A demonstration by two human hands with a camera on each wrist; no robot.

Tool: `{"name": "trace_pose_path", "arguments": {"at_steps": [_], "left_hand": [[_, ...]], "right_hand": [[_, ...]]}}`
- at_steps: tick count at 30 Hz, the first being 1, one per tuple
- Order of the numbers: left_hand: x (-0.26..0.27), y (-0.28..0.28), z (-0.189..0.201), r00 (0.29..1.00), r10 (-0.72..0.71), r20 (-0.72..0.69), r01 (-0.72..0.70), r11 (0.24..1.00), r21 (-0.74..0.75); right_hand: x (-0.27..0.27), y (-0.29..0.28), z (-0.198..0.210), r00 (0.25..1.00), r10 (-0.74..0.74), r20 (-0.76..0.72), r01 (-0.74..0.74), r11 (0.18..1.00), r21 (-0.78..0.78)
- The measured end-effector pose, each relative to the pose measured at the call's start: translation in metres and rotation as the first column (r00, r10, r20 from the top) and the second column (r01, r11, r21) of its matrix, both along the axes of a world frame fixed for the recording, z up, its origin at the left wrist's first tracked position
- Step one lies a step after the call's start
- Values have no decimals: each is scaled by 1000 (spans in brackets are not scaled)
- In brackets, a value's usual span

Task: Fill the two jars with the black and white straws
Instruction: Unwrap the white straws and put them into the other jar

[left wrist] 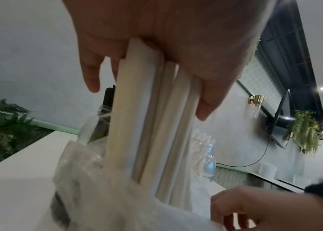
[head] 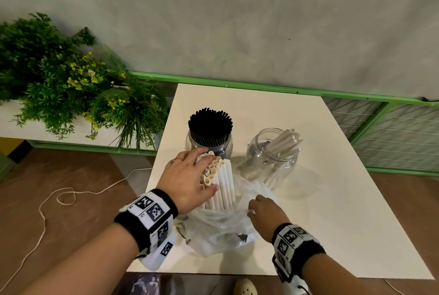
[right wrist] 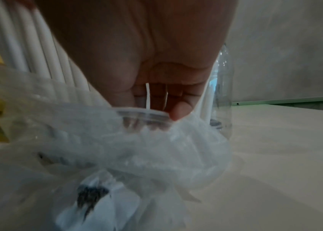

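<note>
White surface [head: 332,199] carries everything; grey wall behind, green rail [head: 261,87] along its base, leafy plants [head: 59,81] off the surface's left side, white cord [head: 71,196] on brown floor.

Clear plastic bag [head: 221,230] lies crumpled at near-centre of surface, mouth up, dark print patch low on it. Bundle of white straws [head: 224,183] stands roughly upright out of the bag, lower ends still inside the plastic, open tops just in front of the black jar.

Left jar [head: 209,145], clear, upright, packed with black straws [head: 210,126] sticking well above the rim. Right jar [head: 270,159], clear, tilted/leaning look in head view, partly filled with white straws [head: 285,144] slanting to its right side; room left inside. Jars sit near each other, not touching.

Left hand [head: 187,180] wraps the white bundle near its top: thumb on the near side, fingers [left wrist: 89,78] curled round the far side, clamped on the straws; ring on one finger. Right hand [head: 267,214] is low on the bag's right edge, fingers [right wrist: 180,109] bent down and pinching the plastic film. Both wrists wear black bands with square-code markers [head: 149,211]. Shoe tip [head: 245,287] visible below the near edge.
</note>
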State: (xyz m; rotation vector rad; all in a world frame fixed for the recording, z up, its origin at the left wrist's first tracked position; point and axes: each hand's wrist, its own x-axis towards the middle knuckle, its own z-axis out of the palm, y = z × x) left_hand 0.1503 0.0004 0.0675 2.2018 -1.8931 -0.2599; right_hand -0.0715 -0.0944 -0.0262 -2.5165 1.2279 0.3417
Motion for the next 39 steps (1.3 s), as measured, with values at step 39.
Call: {"name": "trace_pose_path", "arguments": {"at_steps": [39], "left_hand": [[-12,-14,6,996,21,-91,-28,996,-79]], "right_hand": [[56,-3,64,514,-320,796,-79,906,416]]}}
